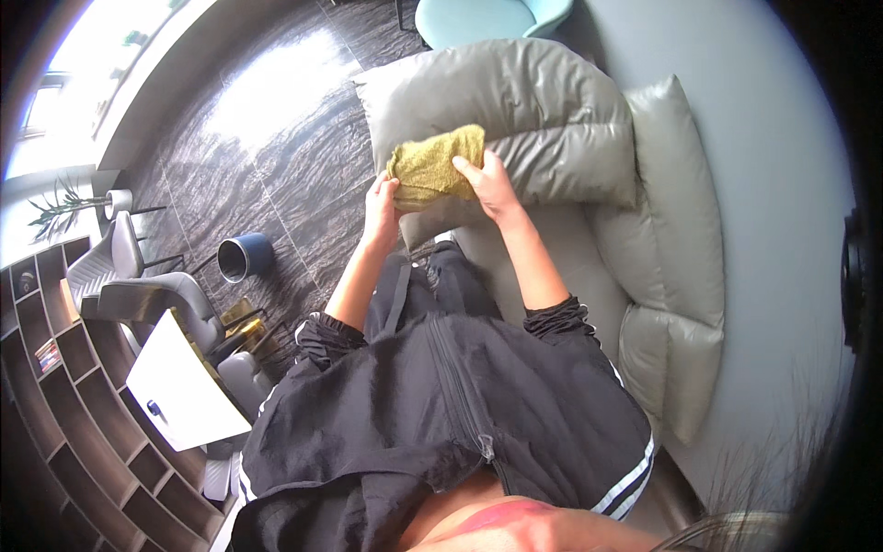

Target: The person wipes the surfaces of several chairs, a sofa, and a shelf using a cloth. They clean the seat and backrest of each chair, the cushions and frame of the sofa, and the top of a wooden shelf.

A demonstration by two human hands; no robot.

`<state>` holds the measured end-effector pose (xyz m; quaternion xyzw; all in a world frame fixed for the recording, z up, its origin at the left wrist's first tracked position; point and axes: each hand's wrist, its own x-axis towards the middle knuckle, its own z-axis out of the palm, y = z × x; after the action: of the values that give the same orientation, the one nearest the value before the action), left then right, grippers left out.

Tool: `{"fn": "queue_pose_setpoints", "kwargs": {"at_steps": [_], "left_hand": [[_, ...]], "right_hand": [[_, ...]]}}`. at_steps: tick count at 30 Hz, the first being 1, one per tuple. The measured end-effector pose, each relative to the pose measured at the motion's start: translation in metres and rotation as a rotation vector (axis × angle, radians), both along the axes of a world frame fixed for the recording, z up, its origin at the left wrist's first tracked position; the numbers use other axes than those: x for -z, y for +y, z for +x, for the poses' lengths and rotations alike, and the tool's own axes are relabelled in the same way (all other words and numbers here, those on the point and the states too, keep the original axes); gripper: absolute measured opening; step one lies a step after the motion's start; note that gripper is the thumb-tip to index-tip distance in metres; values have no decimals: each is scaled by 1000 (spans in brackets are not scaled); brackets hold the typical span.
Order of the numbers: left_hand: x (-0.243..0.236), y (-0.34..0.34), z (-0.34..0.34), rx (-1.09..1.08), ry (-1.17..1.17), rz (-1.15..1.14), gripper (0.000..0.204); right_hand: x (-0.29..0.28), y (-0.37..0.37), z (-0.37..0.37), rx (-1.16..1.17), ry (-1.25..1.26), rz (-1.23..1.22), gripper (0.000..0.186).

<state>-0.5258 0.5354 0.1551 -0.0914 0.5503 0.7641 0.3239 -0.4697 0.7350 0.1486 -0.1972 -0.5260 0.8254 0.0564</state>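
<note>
A folded mustard-yellow cloth (pixel 430 164), looking like a towel, is stretched between my two hands over the grey leather sofa (pixel 497 97). My left hand (pixel 380 210) grips its lower left corner, with the fingers partly hidden behind the fabric. On the other side my right hand (pixel 489 184) pinches the right edge, thumb lying on top. Beneath the cloth are the sofa's padded armrest and part of the dark floor.
The sofa's backrest (pixel 676 248) runs along the right by a pale wall. A light-blue chair (pixel 478 20) stands beyond the armrest. To the left are a dark-blue bin (pixel 245 258), grey chairs (pixel 166 299), a white table (pixel 179 386) and a shelf unit (pixel 92 414).
</note>
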Motion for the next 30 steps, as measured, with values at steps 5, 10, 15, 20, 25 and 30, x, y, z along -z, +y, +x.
{"fn": "queue_pose_setpoints", "kwargs": {"at_steps": [5,10,15,20,25,30], "left_hand": [[84,16,-93,-146,144,-162,38],[234,-31,-152,-204,-66,-484,39],[318,-48,-227,-74,-80,-608,58],[338,8,-271,45,-254,-202,65],[351,17,-267,-23,-130,-500,40],[341,28,-256,-142,74,-429,19]], "right_hand": [[62,46,-101,196,-92,594,41],[155,27,-142,51,-216,1505,47],[200,-3,-227,-168,-278,1681,68],[236,-35,-290,-316,-120,1666,68],[243,-29,-317,-369,-67,1689,53],[249,2,-303,-339,-33,1740,45]]}}
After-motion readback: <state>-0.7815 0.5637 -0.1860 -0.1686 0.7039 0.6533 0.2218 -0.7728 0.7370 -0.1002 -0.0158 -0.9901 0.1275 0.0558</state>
